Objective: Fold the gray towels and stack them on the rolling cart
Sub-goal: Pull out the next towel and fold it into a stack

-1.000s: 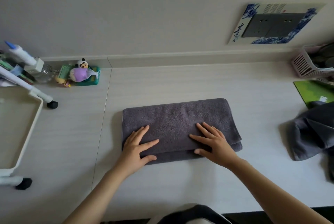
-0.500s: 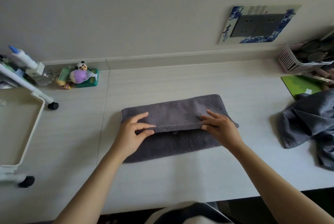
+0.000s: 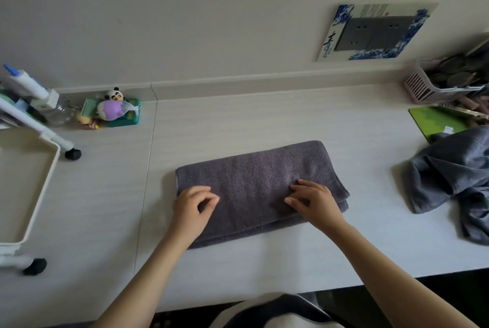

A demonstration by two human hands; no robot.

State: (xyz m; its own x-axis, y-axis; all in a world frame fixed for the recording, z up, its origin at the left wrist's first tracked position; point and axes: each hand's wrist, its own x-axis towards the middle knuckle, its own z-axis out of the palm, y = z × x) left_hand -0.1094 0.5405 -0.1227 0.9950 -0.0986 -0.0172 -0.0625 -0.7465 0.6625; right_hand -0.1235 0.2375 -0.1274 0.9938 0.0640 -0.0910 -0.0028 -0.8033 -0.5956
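Pale counter (image 3: 264,121) against cream wall; socket plate w/ blue-white surround upper right.
- Folded gray towel (image 3: 254,179): centre of counter, long band, layers stacked, near edge toward person.
- Left hand (image 3: 191,207), right hand (image 3: 315,202): both atop towel, fingers curled; pinching cloth or just resting, cannot tell. Prob. set apart to take both ends for next fold.
- Unfolded gray towel (image 3: 455,177): heaped far right, awaiting turn.
- Rolling cart (image 3: 39,179): left, tray holds no towel yet.
- Chg vs 0.5 s ago: far edge then pinched mid-towel; now laid flat at near side, fold done.
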